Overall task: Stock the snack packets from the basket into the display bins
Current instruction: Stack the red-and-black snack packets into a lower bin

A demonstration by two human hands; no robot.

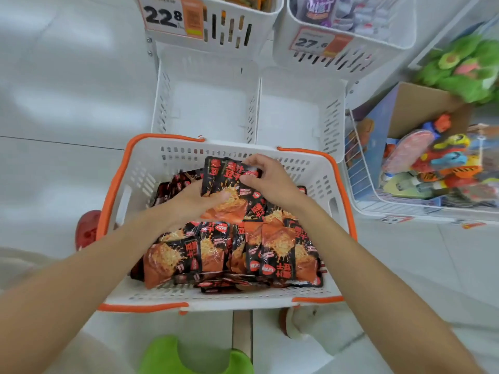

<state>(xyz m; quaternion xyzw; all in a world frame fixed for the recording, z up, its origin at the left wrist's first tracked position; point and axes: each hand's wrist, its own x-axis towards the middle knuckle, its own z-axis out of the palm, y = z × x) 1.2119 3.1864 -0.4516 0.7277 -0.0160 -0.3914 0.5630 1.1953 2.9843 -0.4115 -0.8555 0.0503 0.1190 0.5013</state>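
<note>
Two hands work inside a white, orange-rimmed basket (140,168) heaped with black-and-orange snack packets (229,252). The left hand (194,203) grips a small stack (220,176) of them from below, thumb curled over the front, while the right hand (267,179) pinches the stack's upper edge. Just beyond the basket stand two white display bins (163,103), with price tags (172,16) on the stocked bins above.

Right side's a wire bin (356,163) crammed with colorful toys (442,160), green plush (469,63) above it, green slipper (167,357) bottom center.
</note>
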